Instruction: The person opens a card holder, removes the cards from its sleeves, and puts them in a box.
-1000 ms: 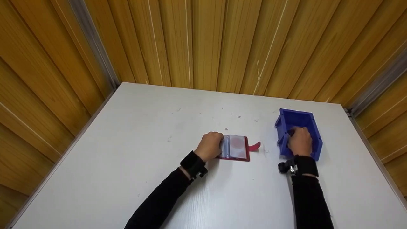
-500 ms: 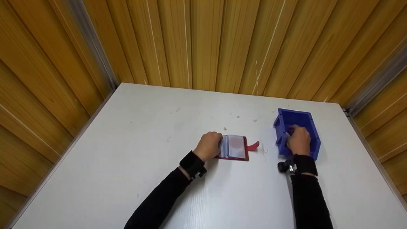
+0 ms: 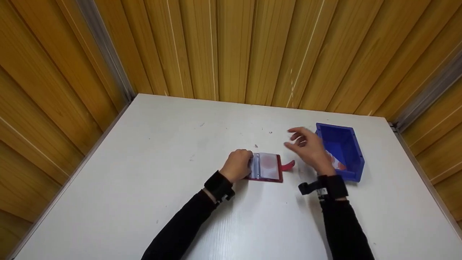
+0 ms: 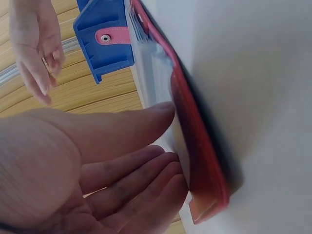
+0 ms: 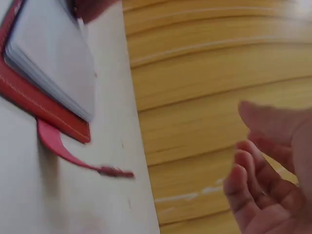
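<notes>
From the left edge of the head view, wood-grain panels (image 3: 47,72) run down to a white table (image 3: 151,162). A black sleeve (image 3: 180,224) reaches up from the bottom, just left of centre, to a dark wristband (image 3: 218,187) and the left hand (image 3: 236,166). In the left wrist view this hand's fingers are fairly straight, and the thumb and fingertips rest against the inner side of a red cover, pressing rather than wrapped round it.

That cover belongs to a red card holder (image 3: 269,166), lying open on the table right of centre, slightly below mid-height in the head view. The hand hides most of its left side. Its ring spine (image 3: 257,166) runs nearly upright in the frame; the visible spread is longer from left to right, dipping slightly toward the right. Clear sleeves (image 3: 269,165) cover the right half. A pink-red strap (image 3: 288,166) points right from the right edge, its tip curving upward.

Next comes the right hand (image 3: 306,146), raised above the table between strap and bin, fingers loosely bent and thumb apart; the grip is released.

At the far right of the table stands a blue bin (image 3: 357,148), its long axis running up the frame and leaning slightly left toward the top. A white piece with orange-red patches (image 3: 337,161) lies inside, partly hidden by the right hand.
</notes>
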Demonstrator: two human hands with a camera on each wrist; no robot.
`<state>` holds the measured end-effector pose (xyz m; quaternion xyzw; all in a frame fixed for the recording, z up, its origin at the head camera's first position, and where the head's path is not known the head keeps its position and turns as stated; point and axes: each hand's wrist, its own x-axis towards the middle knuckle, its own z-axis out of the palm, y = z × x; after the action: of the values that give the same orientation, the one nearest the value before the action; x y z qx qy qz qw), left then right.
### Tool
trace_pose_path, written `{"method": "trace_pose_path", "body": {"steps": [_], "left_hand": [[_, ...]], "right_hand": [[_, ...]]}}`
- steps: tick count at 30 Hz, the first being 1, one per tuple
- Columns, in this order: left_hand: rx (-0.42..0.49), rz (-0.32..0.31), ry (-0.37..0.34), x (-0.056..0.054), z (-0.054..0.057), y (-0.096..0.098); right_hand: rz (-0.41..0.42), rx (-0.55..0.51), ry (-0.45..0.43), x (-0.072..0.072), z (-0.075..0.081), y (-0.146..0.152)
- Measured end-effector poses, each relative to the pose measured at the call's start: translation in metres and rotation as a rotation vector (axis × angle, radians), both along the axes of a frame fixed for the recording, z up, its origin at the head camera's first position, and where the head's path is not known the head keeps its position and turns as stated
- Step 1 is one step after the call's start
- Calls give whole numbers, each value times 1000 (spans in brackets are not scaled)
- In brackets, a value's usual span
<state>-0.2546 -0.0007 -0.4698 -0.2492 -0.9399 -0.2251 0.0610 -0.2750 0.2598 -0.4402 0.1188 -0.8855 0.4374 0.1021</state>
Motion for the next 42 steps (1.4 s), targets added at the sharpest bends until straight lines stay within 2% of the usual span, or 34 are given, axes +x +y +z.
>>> {"method": "trace_pose_path", "body": {"steps": [3,5,8,11,22,30,34,39,42], "left_hand": [[-5,-1,-2,-1,0,0],[-10,-1,-12,-1,0,1],[-18,-3,-24,-1,0,0],[-28,-5,-16,-1,0,-1],[-40,-5,-21,-3,-1,-1],[-40,1,-35,-3,0,-1],[-42,2,-31,-4,0,-1],[-20,0,-57,-4,2,-2],[33,-10,-109,-5,4,-6]], "right_hand": [[209,147,-122,1,-13,-18],[267,256,-179,3,-21,-24],[262,365,-228,4,-29,-28],[234,388,-233,3,-33,-29],[244,329,-222,-1,-34,-31],[276,226,-272,-5,-35,-30],[277,196,-258,-5,-35,-28],[247,154,-275,-4,-33,-27],[242,108,-276,-3,-31,-27]]}}
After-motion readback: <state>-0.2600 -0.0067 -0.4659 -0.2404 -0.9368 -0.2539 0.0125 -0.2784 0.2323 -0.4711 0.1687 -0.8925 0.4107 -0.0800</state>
